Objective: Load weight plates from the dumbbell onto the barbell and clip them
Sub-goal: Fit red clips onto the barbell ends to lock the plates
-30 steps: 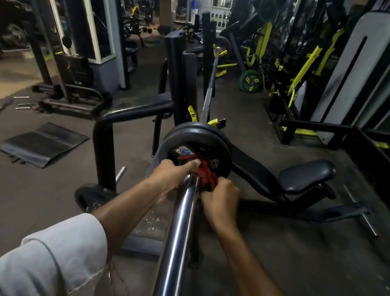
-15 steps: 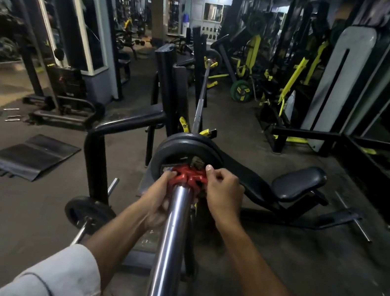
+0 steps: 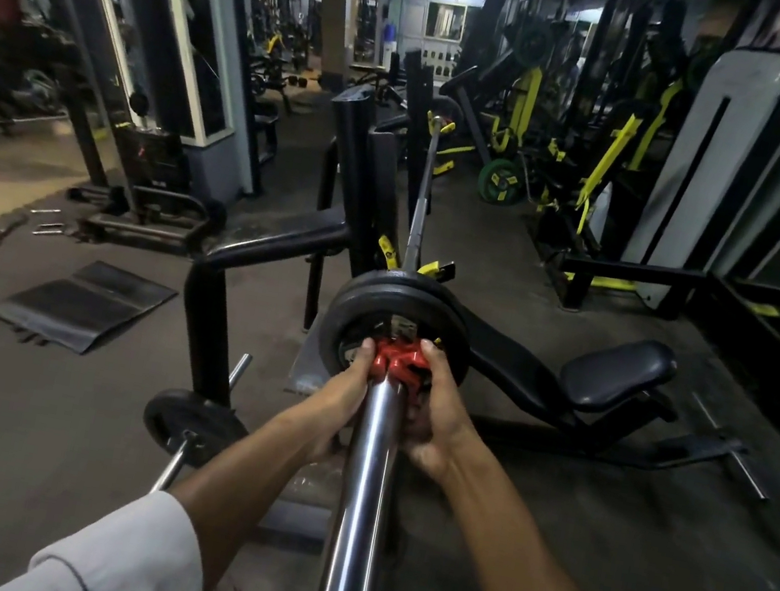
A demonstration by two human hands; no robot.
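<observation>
A chrome barbell sleeve [image 3: 363, 488] runs away from me up the middle of the view. Two black weight plates [image 3: 451, 321] sit on it, pressed together. A red clip [image 3: 396, 358] wraps the sleeve right against the near plate. My left hand [image 3: 343, 394] grips the clip's left side and my right hand [image 3: 436, 407] grips its right side, fingers curled around it. Lower left, a dumbbell [image 3: 193, 424] with a black plate rests on the floor.
A black bench seat [image 3: 619, 374] lies to the right on the dark floor. The black rack frame [image 3: 212, 316] stands left of the bar. A folded black mat [image 3: 86, 304] lies on the floor at left. Yellow-and-black machines [image 3: 601, 176] fill the back right.
Both hands have slid to the sides of the red clip, which now sits square on the sleeve against the plate. My head has tilted up a little.
</observation>
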